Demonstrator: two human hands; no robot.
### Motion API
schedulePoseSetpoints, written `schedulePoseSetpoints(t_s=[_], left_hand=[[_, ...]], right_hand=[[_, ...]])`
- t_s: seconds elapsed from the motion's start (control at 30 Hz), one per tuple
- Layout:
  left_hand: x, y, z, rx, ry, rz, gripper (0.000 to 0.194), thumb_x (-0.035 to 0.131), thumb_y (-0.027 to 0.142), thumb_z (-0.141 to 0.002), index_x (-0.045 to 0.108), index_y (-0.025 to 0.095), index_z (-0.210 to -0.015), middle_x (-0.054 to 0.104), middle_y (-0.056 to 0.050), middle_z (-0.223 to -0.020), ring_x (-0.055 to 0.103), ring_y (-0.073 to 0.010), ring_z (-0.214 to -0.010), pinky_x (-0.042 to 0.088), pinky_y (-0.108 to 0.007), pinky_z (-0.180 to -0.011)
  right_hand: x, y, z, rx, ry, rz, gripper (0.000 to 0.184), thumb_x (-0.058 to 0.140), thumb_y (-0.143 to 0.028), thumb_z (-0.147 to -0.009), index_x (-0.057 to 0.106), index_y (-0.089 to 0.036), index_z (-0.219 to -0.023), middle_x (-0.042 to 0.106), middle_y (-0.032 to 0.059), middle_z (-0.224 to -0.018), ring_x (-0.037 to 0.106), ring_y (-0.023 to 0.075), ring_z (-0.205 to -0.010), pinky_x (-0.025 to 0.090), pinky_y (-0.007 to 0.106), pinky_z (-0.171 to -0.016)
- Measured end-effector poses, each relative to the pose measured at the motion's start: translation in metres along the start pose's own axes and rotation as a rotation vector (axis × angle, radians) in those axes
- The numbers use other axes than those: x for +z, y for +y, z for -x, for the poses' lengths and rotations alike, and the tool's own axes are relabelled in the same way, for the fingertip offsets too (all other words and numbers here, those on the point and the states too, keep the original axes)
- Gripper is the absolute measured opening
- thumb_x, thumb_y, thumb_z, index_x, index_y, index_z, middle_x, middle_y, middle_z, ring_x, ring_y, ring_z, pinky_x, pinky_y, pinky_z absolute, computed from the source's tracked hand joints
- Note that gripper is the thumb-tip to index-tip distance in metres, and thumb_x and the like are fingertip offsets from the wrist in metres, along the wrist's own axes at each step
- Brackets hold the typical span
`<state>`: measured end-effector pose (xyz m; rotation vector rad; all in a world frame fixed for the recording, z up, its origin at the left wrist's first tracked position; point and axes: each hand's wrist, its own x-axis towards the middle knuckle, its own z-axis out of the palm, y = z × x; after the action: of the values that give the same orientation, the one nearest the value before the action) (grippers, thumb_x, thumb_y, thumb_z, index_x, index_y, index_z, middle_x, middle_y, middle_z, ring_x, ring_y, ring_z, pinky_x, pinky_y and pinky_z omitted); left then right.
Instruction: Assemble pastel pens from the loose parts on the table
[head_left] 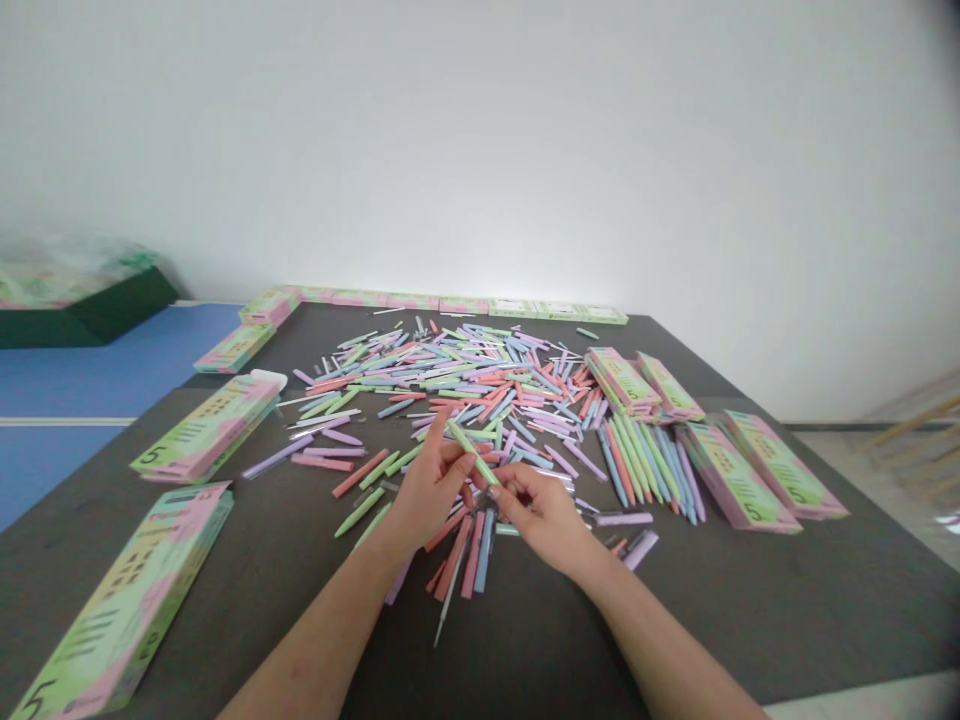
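Note:
Between my two hands, over the near part of the dark table, is a light green pen barrel (471,450). My left hand (431,480) pinches it between thumb and fingers, the index finger stretched along it. At its lower end my right hand (534,505) closes its thumb and fingers around the tip; a small part there is too hidden to make out. Under the hands lie red and blue pen parts (466,560) and a thin white refill (450,595). Beyond them spreads a large loose heap of pastel pen parts (465,370).
A neat row of assembled-looking pens (652,460) lies to the right, beside stacked cartons (739,475). More cartons stand along the left edge (206,425) and the back edge (439,302). A dark green box (90,310) sits on a blue surface (67,385) at left.

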<state>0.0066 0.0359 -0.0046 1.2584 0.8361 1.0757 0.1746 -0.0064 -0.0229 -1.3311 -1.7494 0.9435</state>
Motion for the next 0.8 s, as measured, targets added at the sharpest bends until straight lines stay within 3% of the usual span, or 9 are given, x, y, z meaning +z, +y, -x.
schedulePoseSetpoints(t_s=[0.07, 0.13, 0.23, 0.3, 0.43, 0.57, 0.8], left_hand=[[-0.001, -0.002, 0.0, -0.007, -0.006, -0.019, 0.073, 0.061, 0.027, -0.082, 0.021, 0.023, -0.144, 0.068, -0.006, -0.094, 0.061, -0.0116, -0.06, 0.05, -0.02, -0.043], [-0.005, -0.005, -0.001, 0.007, 0.019, -0.061, 0.078, 0.062, 0.03, -0.082, 0.017, 0.026, -0.146, 0.067, -0.006, -0.098, 0.06, -0.0108, -0.058, 0.048, -0.019, -0.04], [-0.013, -0.008, -0.004, 0.034, 0.114, -0.117, 0.068, 0.058, 0.033, -0.084, 0.024, 0.025, -0.142, 0.064, -0.003, -0.093, 0.054, -0.0071, -0.049, 0.041, -0.016, -0.034], [-0.017, -0.009, -0.006, 0.039, 0.183, -0.136, 0.059, 0.057, 0.033, -0.084, 0.031, 0.024, -0.136, 0.062, -0.001, -0.088, 0.05, -0.0052, -0.043, 0.036, -0.015, -0.031], [-0.018, -0.007, -0.007, 0.054, 0.244, -0.141, 0.046, 0.058, 0.03, -0.081, 0.039, 0.025, -0.122, 0.059, 0.003, -0.086, 0.047, -0.0042, -0.04, 0.031, -0.014, -0.029], [-0.018, -0.002, -0.005, 0.055, 0.254, -0.168, 0.037, 0.056, 0.028, -0.081, 0.043, 0.023, -0.115, 0.059, 0.002, -0.086, 0.046, -0.0035, -0.04, 0.03, -0.013, -0.029], [-0.018, 0.001, -0.005, 0.064, 0.301, -0.157, 0.03, 0.056, 0.022, -0.078, 0.047, 0.021, -0.107, 0.059, 0.002, -0.084, 0.044, -0.0025, -0.039, 0.029, -0.014, -0.032]], right_hand=[[-0.005, 0.0, -0.002, 0.01, 0.046, 0.032, 0.022, 0.051, -0.036, -0.09, 0.061, -0.017, -0.092, 0.055, -0.0028, -0.059, 0.046, 0.0118, -0.053, 0.035, 0.025, -0.053], [-0.016, 0.003, -0.005, 0.02, 0.182, 0.072, 0.021, 0.052, -0.036, -0.089, 0.062, -0.018, -0.088, 0.058, -0.0008, -0.064, 0.05, 0.0135, -0.059, 0.037, 0.026, -0.057], [-0.045, 0.013, -0.008, 0.034, 0.516, 0.215, 0.024, 0.056, -0.039, -0.084, 0.065, -0.017, -0.086, 0.06, 0.0032, -0.075, 0.052, 0.0172, -0.069, 0.04, 0.029, -0.065], [-0.069, 0.021, -0.007, 0.163, 0.645, 0.4, 0.029, 0.055, -0.043, -0.083, 0.067, -0.016, -0.085, 0.059, 0.0036, -0.071, 0.051, 0.0184, -0.065, 0.039, 0.03, -0.065], [-0.111, 0.034, 0.002, 0.489, 0.637, 0.711, 0.036, 0.047, -0.043, -0.085, 0.069, -0.015, -0.09, 0.066, 0.009, -0.073, 0.059, 0.0236, -0.069, 0.04, 0.033, -0.066], [-0.132, 0.041, 0.011, 0.722, 0.542, 0.896, 0.037, 0.046, -0.037, -0.082, 0.071, -0.013, -0.094, 0.07, 0.0182, -0.086, 0.065, 0.0308, -0.085, 0.044, 0.037, -0.073], [-0.137, 0.044, 0.017, 0.871, 0.481, 0.95, 0.04, 0.044, -0.036, -0.082, 0.068, -0.01, -0.099, 0.069, 0.022, -0.089, 0.066, 0.0356, -0.092, 0.048, 0.042, -0.074]])
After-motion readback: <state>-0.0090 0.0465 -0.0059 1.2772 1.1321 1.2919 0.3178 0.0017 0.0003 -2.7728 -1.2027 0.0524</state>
